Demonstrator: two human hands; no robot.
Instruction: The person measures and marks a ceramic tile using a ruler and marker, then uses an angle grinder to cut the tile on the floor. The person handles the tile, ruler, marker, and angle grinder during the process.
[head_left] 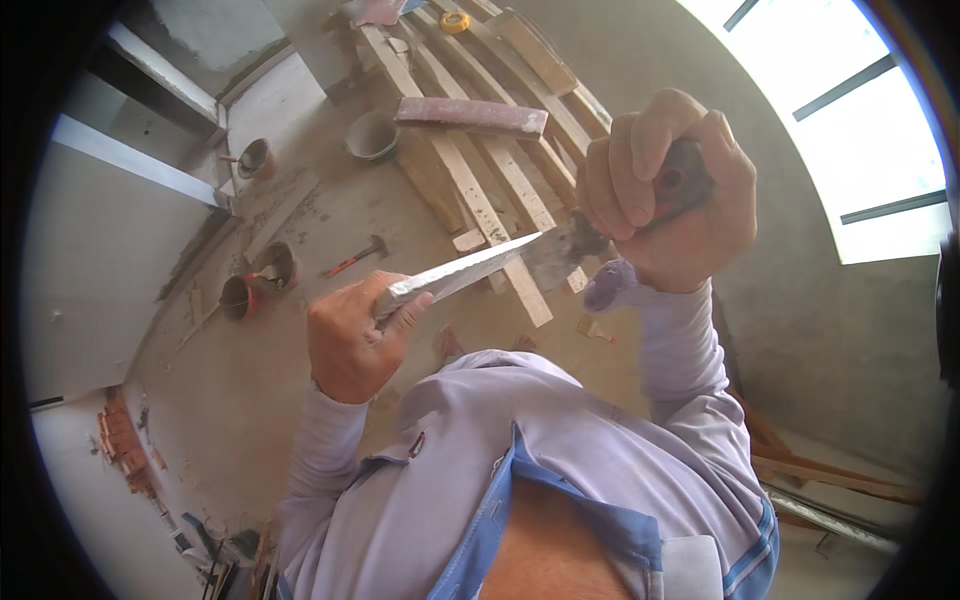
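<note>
My left hand (358, 335) grips the near end of a thin, flat white piece (455, 274), seen almost edge-on; I cannot tell its kind. It slants up and to the right in front of my chest. In my right hand (668, 190) is a putty knife with a dark handle (685, 183) that has red on it, fingers wrapped round it. Its smeared, blurred blade (565, 252) meets or overlaps the far end of the white piece. Whether they touch cannot be made out. Below my right wrist is a rounded purple-grey lump (608, 285), partly against the sleeve.
Long wooden boards (470, 190) lie ahead, with a dusty reddish plank (470, 117) across them and a yellow tape measure (455, 22). A grey bowl (372, 136), a hammer (356, 257), several buckets (238, 297) and a brush (596, 329) are on the floor. Windows (850, 110) are at right.
</note>
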